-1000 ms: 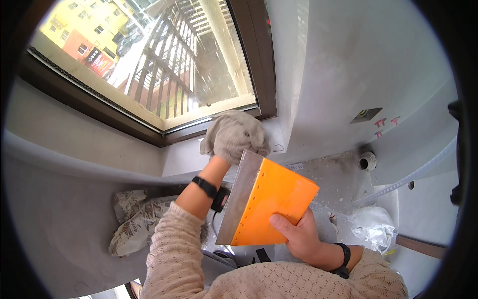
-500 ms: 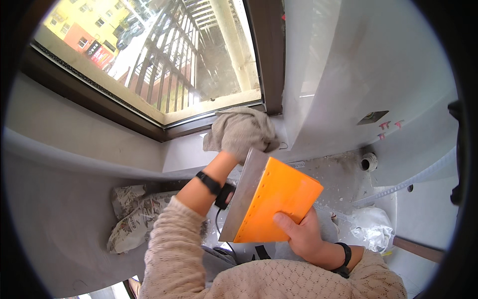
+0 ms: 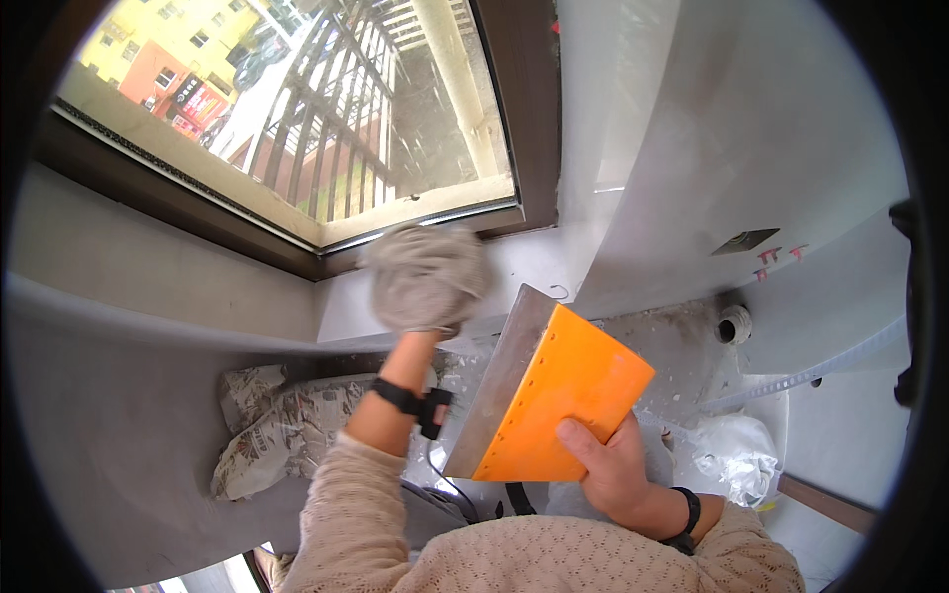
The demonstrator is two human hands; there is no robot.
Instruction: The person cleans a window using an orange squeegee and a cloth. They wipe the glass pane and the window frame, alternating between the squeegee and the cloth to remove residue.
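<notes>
My right hand [image 3: 618,469] grips a wide putty scraper with its thumb on top. The scraper has an orange plastic body [image 3: 568,395] and a long grey metal blade [image 3: 501,381] slanting up toward the window. My left hand is wrapped in a bunched grey-beige cloth [image 3: 430,277], blurred by motion, over the white sill [image 3: 529,259] under the window. The cloth hides its fingers. A black band with a small dark box [image 3: 433,412] sits on my left wrist; another black band [image 3: 684,519] is on my right.
A brown-framed window [image 3: 539,119] stands ahead, with railings outside. Printed paper-like wrapping [image 3: 287,440] lies at the lower left. To the right are a pipe stub [image 3: 733,324], a pale ribbed strip [image 3: 850,351], a white plastic bag [image 3: 736,450] and a wall box opening [image 3: 746,240].
My left hand and the cloth have moved left along the sill, away from the window's right corner. The scraper has shifted slightly right, still in my right hand.
</notes>
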